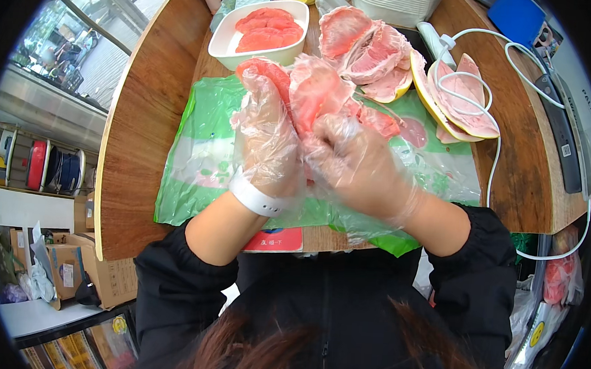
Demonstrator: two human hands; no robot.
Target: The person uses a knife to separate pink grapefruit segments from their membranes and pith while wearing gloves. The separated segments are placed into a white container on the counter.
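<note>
Both hands wear clear plastic gloves over a green and white plastic bag [201, 143] spread on the wooden desk. My left hand [271, 132] holds a red pomelo segment [269, 76] upright against its palm and thumb. My right hand [355, 163], slightly blurred, pinches the pale membrane [316, 89] at the segment's side. Behind the hands, a white plastic container [228, 46] holds peeled red pulp [269, 30]. A partly opened pomelo [364, 49] lies to its right, and loose pulp pieces [380, 121] rest on the bag.
Pomelo rind pieces [452, 103] lie at the right with a white cable [495, 161] looped over them. A stack of white containers [392, 5] stands at the back. Raised wooden panels [148, 99] flank the desk. A red card [277, 240] lies at the front edge.
</note>
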